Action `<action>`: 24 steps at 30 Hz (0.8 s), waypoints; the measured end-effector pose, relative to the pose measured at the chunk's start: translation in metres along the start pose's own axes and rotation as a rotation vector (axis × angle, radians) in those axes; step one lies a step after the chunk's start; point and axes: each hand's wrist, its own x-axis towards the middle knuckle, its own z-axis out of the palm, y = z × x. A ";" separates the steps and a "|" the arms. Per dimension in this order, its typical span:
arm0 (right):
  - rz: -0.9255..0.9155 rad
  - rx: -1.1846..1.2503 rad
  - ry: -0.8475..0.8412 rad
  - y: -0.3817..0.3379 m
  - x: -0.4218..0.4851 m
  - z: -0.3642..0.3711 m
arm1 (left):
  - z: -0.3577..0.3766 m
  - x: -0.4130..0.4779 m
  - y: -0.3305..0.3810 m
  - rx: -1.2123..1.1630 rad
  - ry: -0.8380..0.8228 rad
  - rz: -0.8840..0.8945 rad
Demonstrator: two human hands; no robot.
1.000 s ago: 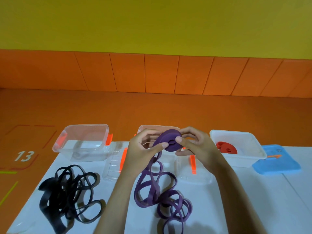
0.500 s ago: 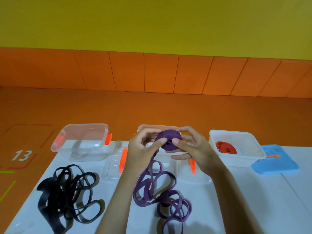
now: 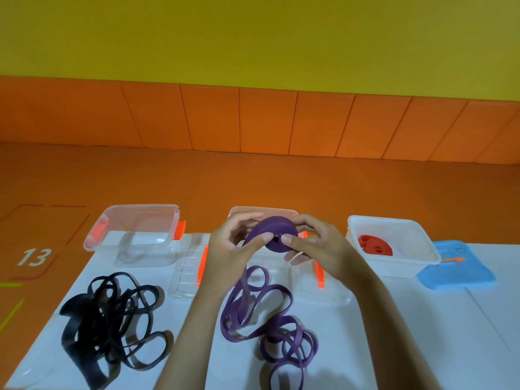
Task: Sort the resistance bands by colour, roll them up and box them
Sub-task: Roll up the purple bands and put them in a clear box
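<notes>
Mid-frame, left hand (image 3: 228,249) and right hand (image 3: 318,246) both pinch purple roll (image 3: 270,235), thumbs on its face; hold wraps tight, feed loose purple tail (image 3: 277,336) below evenly, no twists.

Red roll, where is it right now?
In the head view, the red roll lies inside the white box on the right, between the right hand and the blue lid.

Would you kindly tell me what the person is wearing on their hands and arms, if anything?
Nothing shows on either. The left hand and right hand are bare: no gloves, and no ring, watch or band in view. The left forearm and right forearm are bare down to the picture's lower edge, so no sleeve shows.
</notes>
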 end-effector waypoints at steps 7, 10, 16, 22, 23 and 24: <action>-0.027 0.401 0.055 0.011 -0.007 0.016 | 0.005 0.002 0.005 -0.033 -0.053 0.008; -0.013 0.496 -0.033 0.014 -0.009 0.020 | 0.002 0.003 0.009 0.011 -0.116 0.020; -0.025 -0.050 -0.015 0.004 -0.008 0.002 | 0.001 0.002 0.012 0.119 -0.148 0.035; -0.095 0.162 0.048 -0.001 -0.012 0.007 | 0.010 0.003 0.016 0.023 -0.007 0.035; -0.104 0.214 0.055 -0.002 -0.012 0.007 | 0.011 0.003 0.017 0.015 0.000 0.039; -0.110 0.247 0.062 -0.003 -0.012 0.007 | 0.012 0.003 0.018 0.030 0.010 0.054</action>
